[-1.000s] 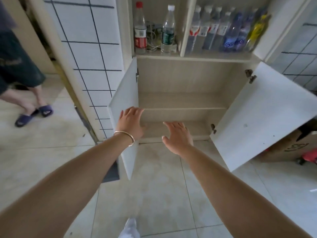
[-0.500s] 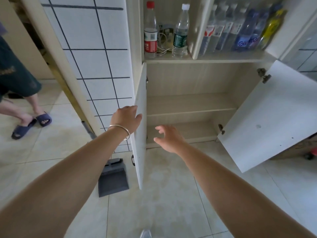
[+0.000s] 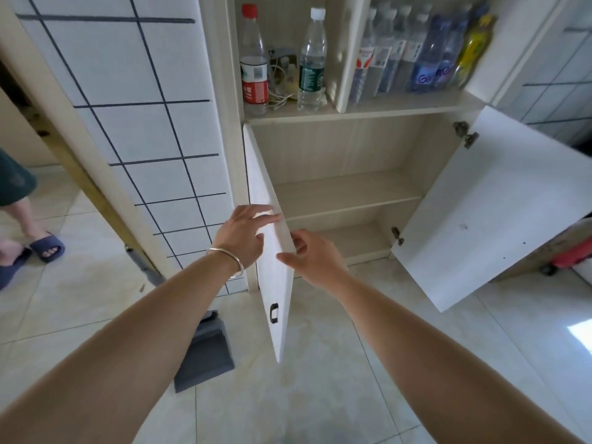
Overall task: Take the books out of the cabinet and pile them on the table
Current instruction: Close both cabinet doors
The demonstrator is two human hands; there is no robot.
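The lower cabinet (image 3: 346, 190) stands with both white doors swung out, and its two pale wood shelves show no books. No table is in view. My left hand (image 3: 243, 232) lies with straight fingers on the outer face of the left door (image 3: 275, 293), near its top. My right hand (image 3: 315, 251) is at that door's free edge, on the inner side, its fingers loosely curled and holding nothing. Whether it touches the door is unclear.
The right door (image 3: 480, 213) juts far out over the floor. Several plastic bottles (image 3: 312, 59) stand on the open shelf above. A grey dustpan (image 3: 205, 357) lies on the tiles below the left door. A person's feet in blue slippers (image 3: 45, 248) are at far left.
The left door has swung inward toward the cabinet, so its outer face with the handle now shows. My left hand moved onto that face; my right hand came to the door's edge.
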